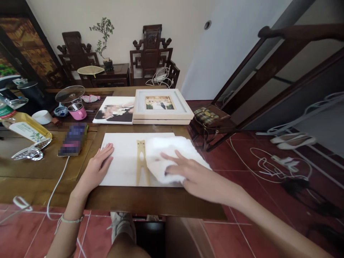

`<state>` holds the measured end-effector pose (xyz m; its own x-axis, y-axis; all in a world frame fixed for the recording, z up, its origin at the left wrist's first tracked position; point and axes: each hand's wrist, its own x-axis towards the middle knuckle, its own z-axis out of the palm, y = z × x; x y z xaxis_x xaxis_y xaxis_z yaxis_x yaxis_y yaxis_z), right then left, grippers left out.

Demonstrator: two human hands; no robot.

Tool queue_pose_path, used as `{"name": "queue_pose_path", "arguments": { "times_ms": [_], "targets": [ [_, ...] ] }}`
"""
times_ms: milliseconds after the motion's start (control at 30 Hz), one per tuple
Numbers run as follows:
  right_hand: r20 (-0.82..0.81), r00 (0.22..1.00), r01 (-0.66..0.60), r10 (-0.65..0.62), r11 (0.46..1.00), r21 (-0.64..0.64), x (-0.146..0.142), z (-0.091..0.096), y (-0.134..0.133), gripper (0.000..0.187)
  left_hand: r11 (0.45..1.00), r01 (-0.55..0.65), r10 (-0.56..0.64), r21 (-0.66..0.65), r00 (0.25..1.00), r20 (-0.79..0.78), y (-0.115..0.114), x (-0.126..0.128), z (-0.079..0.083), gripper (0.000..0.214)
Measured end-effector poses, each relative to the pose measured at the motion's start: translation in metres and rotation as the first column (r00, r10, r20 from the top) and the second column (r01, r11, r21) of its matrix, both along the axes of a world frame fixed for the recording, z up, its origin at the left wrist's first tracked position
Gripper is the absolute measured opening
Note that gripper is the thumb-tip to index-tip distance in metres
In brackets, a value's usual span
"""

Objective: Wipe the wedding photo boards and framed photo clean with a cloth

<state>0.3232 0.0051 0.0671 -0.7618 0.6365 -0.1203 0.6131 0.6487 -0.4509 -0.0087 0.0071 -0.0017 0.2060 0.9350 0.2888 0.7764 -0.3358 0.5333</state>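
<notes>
The right grip [193, 175] lies spread flat on a white cloth [166, 150], which sits under its fingers on a white board [120, 157]. The left grip [96, 166] rests on the board, fingers flat and together. A wooden stand [141, 161] lies between them.

There is one camera, worn on the person's head, looking forward and down across the table [120, 202] from its near edge. It sits close, with the left hand [96, 166] and right hand [193, 175] large in the foreground and the carved chairs [152, 53] far off against the wall
</notes>
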Motion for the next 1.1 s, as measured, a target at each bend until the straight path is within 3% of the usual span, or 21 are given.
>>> {"name": "queue_pose_path", "arguments": {
  "times_ms": [100, 200, 367, 500, 600, 733, 967, 1100],
  "targets": [
    [0.020, 0.992, -0.124, 0.127, 0.985, -0.123, 0.011, 0.015, -0.030, 0.061, 1.000, 0.002, -0.002, -0.001, 1.000, 0.003, 0.000, 0.000, 0.000, 0.046],
    [0.012, 0.983, -0.177, 0.183, 0.961, -0.211, 0.017, 0.022, -0.036, 0.065, 1.000, 0.006, -0.006, 0.002, 1.000, -0.002, 0.000, 0.000, 0.000, 0.046],
    [-0.092, 0.993, -0.094, 0.079, 0.981, -0.170, 0.009, 0.003, 0.004, 0.060, 1.000, 0.004, -0.004, 0.001, 1.000, -0.013, 0.000, 0.000, 0.000, 0.046],
    [-0.202, 0.979, 0.018, -0.027, 0.999, -0.046, -0.017, -0.020, 0.044, 0.059, 1.000, 0.005, -0.005, 0.001, 1.000, -0.007, -0.001, 0.000, 0.000, 0.045],
    [-0.204, 0.974, 0.109, -0.103, 0.994, 0.019, -0.041, -0.028, 0.055, 0.059, 1.000, 0.002, -0.002, -0.002, 1.000, -0.002, -0.001, 0.000, 0.001, 0.045],
    [-0.136, 0.988, 0.077, -0.068, 0.995, 0.065, -0.059, -0.026, 0.033, 0.060, 1.000, 0.005, -0.005, -0.013, 1.000, 0.000, -0.001, 0.001, 0.002, 0.046],
    [-0.096, 0.973, -0.212, 0.211, 0.977, -0.001, -0.051, -0.011, -0.040, 0.054, 1.000, 0.000, 0.000, -0.008, 1.000, -0.001, 0.000, 0.000, 0.000, 0.047],
    [-0.106, 0.952, -0.292, 0.287, 0.956, -0.039, -0.047, -0.002, -0.040, 0.056, 1.000, 0.005, -0.005, -0.001, 1.000, 0.009, 0.000, 0.000, -0.001, 0.045]
  ]
}}
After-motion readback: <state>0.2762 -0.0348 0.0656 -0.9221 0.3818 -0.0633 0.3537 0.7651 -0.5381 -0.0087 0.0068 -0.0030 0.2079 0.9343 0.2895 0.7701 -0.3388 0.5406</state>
